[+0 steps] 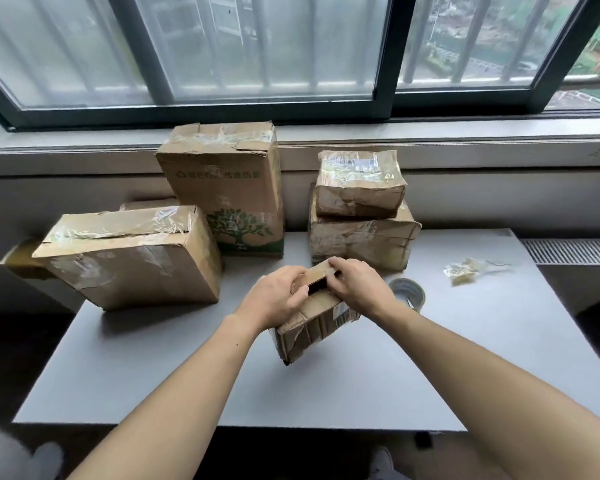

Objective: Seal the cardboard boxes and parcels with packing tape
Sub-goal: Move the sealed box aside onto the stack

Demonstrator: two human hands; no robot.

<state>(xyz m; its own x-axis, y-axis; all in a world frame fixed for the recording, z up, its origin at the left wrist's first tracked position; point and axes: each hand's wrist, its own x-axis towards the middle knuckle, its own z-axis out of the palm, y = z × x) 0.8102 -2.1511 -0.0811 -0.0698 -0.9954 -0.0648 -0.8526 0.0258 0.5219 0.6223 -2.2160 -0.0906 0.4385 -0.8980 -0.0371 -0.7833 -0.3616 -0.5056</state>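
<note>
While the small brown cardboard box [312, 327] stands tilted on one lower corner near the middle of the flat grey table [187, 375], a dark gap shows at its top opening, so it is judged not yet sealed. The left hand [278, 296] grips the near end of this box with curled fingers. The right hand [357, 285] pinches the raised far flap. Neither hand holds tape. The roll of clear packing tape [407, 292] lies flat on the table just beside the right wrist.

Work judged done: the large brown carton [129, 258] at left, the tall brown carton with a green tree print [229, 188] behind it, and the two stacked brown parcels at right, upper parcel [359, 183] and lower parcel [361, 242], all carry glossy clear tape. Whether every seam on them is closed cannot be determined.

Work judged left: fold the flaps of the held box shut, then tape the seam. A crumpled scrap of clear tape [465, 270] lies well apart at right.
</note>
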